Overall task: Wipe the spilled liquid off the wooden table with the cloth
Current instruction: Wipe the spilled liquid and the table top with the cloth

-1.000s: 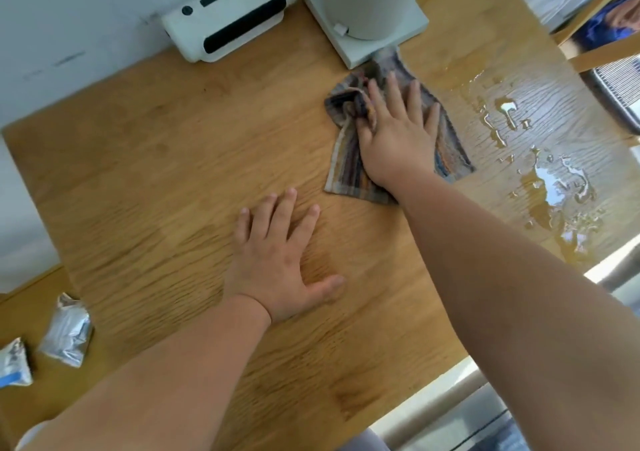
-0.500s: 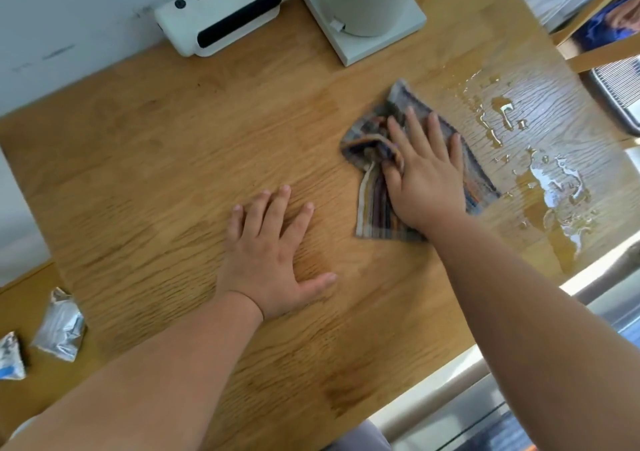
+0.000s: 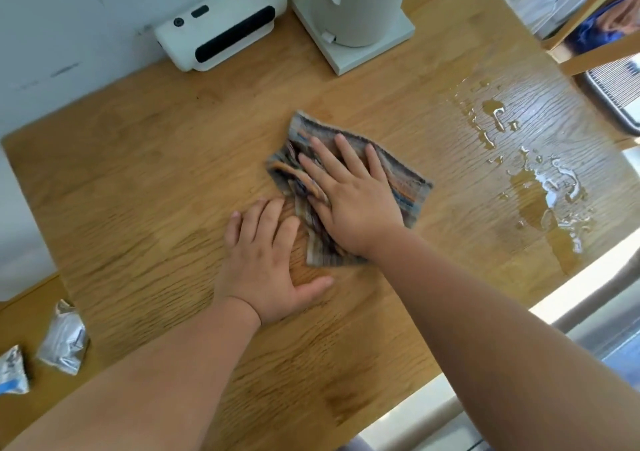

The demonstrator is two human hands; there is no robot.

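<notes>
Under the straight, spread fingers (image 3: pixel 349 155) of the right hand (image 3: pixel 358 209) lies the cloth (image 3: pixel 406 187).

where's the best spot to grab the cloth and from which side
Probably from above, at the bunched left side of the cloth: those folds stand up off the table, so fingers can close round them. The right side lies flat, offering no raised edge.
</notes>
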